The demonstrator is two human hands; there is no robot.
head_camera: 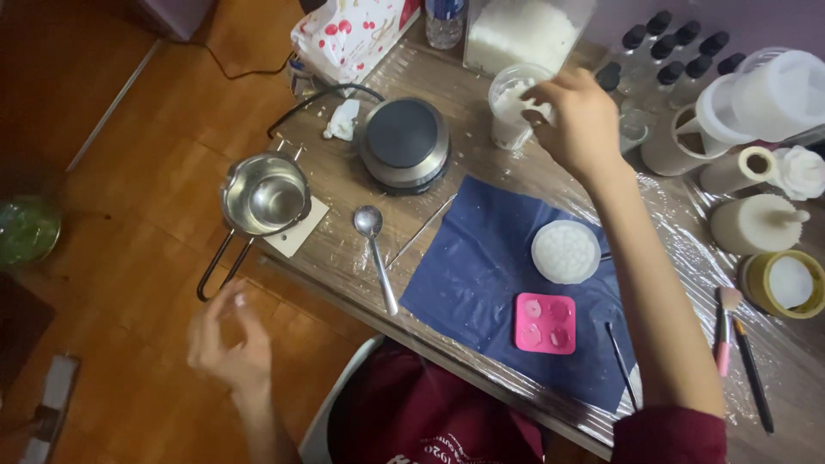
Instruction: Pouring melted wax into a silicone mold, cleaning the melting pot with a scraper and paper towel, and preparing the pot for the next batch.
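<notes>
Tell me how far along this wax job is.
Early. Done: table wrapped in film, blue cloth laid, pink mould and round mould set out. In hand: right hand on the cup of white flakes; left hand free. Left: pot empty, hot plate bare, pink mould seemingly unfilled.

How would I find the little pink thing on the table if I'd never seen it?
Start at the dark blue cloth spread on the plastic-covered table. On it lies a round white mould, and just nearer the person sits the pink mould. It is the only pink, square tray there, with small flower-like hollows, unlike the round white one beside it.
</notes>
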